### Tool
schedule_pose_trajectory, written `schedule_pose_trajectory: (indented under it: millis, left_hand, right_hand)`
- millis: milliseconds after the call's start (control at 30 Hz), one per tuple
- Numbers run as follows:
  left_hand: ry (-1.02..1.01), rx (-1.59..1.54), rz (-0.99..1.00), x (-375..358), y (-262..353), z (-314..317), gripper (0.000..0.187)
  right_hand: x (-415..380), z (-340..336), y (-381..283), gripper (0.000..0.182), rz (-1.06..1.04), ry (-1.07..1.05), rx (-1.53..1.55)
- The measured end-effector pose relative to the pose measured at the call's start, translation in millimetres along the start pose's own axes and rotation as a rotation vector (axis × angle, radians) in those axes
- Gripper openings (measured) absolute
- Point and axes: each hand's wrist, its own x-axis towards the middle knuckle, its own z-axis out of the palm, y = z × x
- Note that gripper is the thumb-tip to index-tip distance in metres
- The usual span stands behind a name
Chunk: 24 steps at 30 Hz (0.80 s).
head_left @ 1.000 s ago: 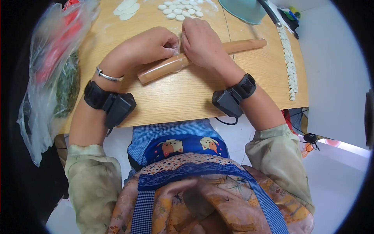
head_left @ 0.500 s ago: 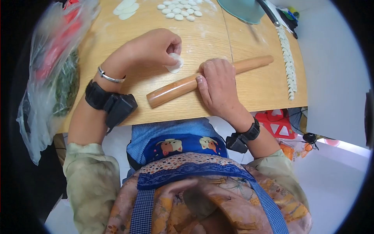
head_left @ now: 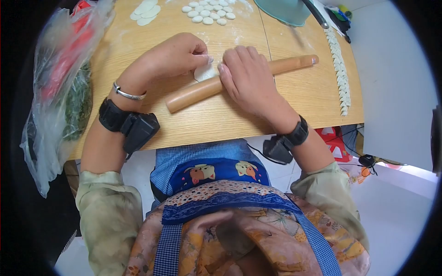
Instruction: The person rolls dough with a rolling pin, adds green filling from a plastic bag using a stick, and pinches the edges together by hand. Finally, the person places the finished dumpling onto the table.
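Left hand (head_left: 177,53) pinches the dough (head_left: 205,72); right hand (head_left: 246,76) lies flat on the pin (head_left: 239,78). The pin could pinch those fingertips, or tear the dough's edge.

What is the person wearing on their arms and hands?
Both hands are bare. The left hand has a thin silver bangle and a black strap with a boxy black device. The right hand has a matching black strap and device, with a thin cable. Pale greenish sleeves are pushed up.
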Motion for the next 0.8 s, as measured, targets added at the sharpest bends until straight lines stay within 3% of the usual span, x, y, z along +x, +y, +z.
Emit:
schedule_pose_trajectory:
  millis: [100, 300, 500, 733, 800]
  left_hand:
    - [0.017, -0.015, -0.064, -0.7, 3.5, -0.8, 0.024]
    - [-0.015, 0.148, 0.154, -1.1, -7.0, -6.1, 0.025]
    - [-0.024, 0.099, 0.172, 0.5, -7.6, -2.2, 0.015]
    - [0.013, 0.225, 0.108, -5.0, -1.4, -1.8, 0.015]
    - [0.028, 0.213, 0.115, -4.4, -1.6, 0.3, 0.015]
  right_hand:
    - [24.6, 16.8, 11.5, 0.017, -0.025, 0.06, -0.025]
    - [42.9, 26.5, 13.8, 0.017, 0.057, 0.071, 0.011]
    - [-2.4, 1.8, -8.3, 0.024, 0.075, 0.009, -0.017]
    - [-57.2, -25.5, -25.6, 0.049, 0.062, -0.116, 0.022]
    - [-57.2, -22.6, -25.6, 0.049, 0.062, -0.098, 0.008]
